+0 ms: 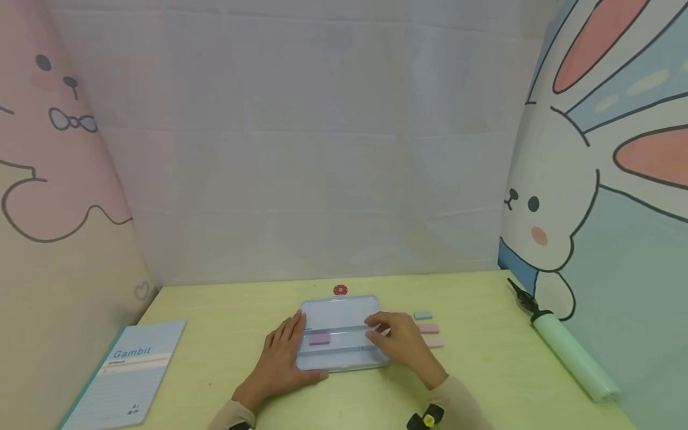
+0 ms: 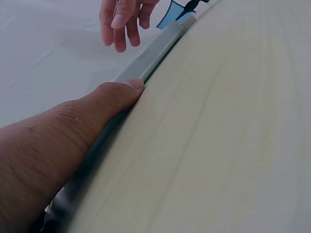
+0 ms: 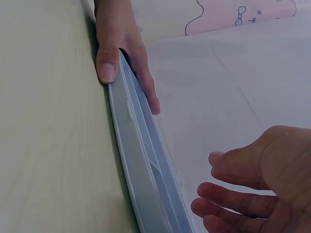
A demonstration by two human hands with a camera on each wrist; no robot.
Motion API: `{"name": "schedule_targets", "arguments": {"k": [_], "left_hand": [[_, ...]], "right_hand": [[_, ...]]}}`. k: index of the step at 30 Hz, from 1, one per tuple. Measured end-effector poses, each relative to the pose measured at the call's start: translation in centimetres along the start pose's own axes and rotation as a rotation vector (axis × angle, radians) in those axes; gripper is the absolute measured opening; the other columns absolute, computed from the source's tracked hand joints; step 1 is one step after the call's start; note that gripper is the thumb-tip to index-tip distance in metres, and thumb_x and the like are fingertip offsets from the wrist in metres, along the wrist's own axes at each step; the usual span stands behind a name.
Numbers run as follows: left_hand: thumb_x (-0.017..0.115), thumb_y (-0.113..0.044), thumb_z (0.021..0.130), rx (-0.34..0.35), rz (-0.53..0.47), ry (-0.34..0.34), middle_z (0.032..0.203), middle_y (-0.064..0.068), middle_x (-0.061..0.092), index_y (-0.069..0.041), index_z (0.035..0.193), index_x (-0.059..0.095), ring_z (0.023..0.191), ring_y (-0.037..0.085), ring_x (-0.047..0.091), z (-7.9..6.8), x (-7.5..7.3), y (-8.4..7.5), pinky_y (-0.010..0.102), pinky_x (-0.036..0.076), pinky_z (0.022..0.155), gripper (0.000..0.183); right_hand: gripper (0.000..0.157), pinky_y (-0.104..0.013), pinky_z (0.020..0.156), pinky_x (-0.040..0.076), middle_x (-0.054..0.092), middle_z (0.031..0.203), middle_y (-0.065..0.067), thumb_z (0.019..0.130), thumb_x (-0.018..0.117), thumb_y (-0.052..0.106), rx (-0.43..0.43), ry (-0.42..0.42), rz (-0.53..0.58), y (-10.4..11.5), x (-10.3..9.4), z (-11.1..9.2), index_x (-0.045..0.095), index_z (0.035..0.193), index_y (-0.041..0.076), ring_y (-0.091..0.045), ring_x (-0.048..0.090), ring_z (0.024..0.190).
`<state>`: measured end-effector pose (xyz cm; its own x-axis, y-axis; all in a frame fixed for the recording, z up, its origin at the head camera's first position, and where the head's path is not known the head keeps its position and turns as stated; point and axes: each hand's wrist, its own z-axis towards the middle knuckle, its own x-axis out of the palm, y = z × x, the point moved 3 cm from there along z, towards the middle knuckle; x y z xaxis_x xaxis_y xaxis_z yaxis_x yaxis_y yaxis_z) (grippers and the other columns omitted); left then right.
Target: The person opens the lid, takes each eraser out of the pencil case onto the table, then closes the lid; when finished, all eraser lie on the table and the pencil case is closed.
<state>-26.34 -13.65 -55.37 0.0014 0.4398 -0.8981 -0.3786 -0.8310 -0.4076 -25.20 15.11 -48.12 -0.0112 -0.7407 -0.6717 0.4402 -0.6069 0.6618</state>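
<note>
A pale blue plastic pencil case [image 1: 344,361] lies on the table with its lid [image 1: 341,312] folded back. One small purple block [image 1: 319,339] sits in its rear compartment. My left hand [image 1: 282,358] rests against the case's left end, fingers straight along the side, thumb [image 2: 129,87] against the front edge. Over the case's right end hovers my right hand [image 1: 400,337], its thumb and fingers apart; the right wrist view shows nothing between them. Just right of that hand lie a green block [image 1: 423,315], a pink block [image 1: 429,328] and a pale pink block [image 1: 433,342], the pink ones partly hidden.
A Gambit notebook [image 1: 126,373] lies at the table's left. At the right edge is a pale green hand pump [image 1: 575,355] with a black nozzle. A red round chip [image 1: 340,289] lies behind the case, near the white back curtain [image 1: 322,149].
</note>
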Motion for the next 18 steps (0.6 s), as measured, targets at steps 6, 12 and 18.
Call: {"name": "schedule_targets", "arguments": {"k": [6, 12, 18], "left_hand": [[0.074, -0.087, 0.075, 0.012, -0.012, -0.018, 0.181, 0.011, 0.022, -0.007, 0.172, 0.021, 0.164, 0.042, 0.027, -0.1, -0.1, -0.1, 0.068, 0.027, 0.126, 0.137], [0.075, -0.087, 0.074, 0.028, -0.011, -0.047, 0.180, 0.013, 0.025, -0.006, 0.171, 0.024, 0.163, 0.043, 0.029, -0.2, 0.0, 0.0, 0.068, 0.028, 0.124, 0.136], [0.073, -0.089, 0.074, 0.029, 0.002, -0.048, 0.181, 0.012, 0.025, -0.007, 0.171, 0.024, 0.163, 0.042, 0.030, -0.1, 0.1, 0.2, 0.067, 0.030, 0.124, 0.137]], "right_hand": [[0.019, -0.023, 0.074, 0.059, 0.083, 0.105, -0.015, 0.096, 0.078, 0.012, -0.020, 0.060, 0.039, 1.1, 2.4, 1.0, 0.080, 0.110, 0.000, -0.025, 0.078, 0.089], [0.018, -0.024, 0.075, 0.060, 0.084, 0.105, -0.013, 0.096, 0.078, 0.011, -0.046, 0.096, 0.050, 1.6, 4.2, 2.0, 0.082, 0.110, 0.002, -0.020, 0.078, 0.087], [0.019, -0.023, 0.074, 0.055, 0.084, 0.103, -0.008, 0.097, 0.077, 0.014, 0.008, 0.160, 0.032, 2.2, 5.5, 2.7, 0.083, 0.113, 0.006, -0.013, 0.074, 0.086]]}}
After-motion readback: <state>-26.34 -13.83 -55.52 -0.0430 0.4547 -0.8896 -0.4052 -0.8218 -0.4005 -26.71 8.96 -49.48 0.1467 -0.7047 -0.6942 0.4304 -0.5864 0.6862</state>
